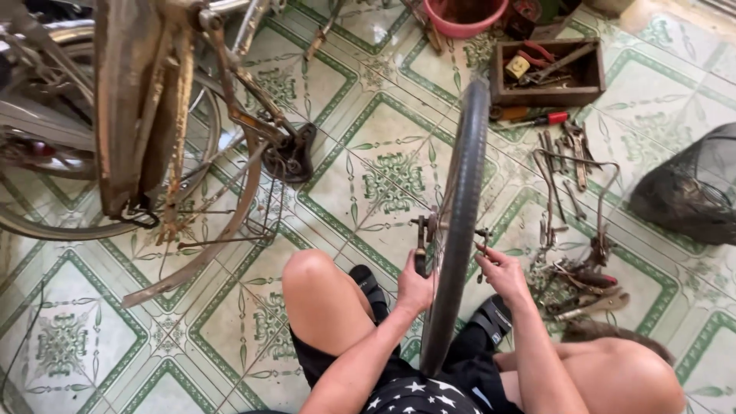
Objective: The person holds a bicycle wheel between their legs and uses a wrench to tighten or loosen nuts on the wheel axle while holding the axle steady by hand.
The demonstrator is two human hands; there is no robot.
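A bicycle wheel [458, 207] with a black tyre stands upright, edge-on, between my knees. My left hand [414, 287] is closed around a dark wrench [421, 244] set on the left end of the wheel's axle. My right hand [500, 272] pinches a small tool or nut [482, 239] at the right end of the axle. Both hands are close to the hub, one on each side of the tyre.
An upside-down rusty bicycle frame [146, 115] with its other wheel fills the left. A wooden toolbox [547, 73], a red-handled screwdriver [546, 119], loose wrenches and pliers [571, 161], a pink basin [464, 15] and a black bag [690, 188] lie on the tiled floor.
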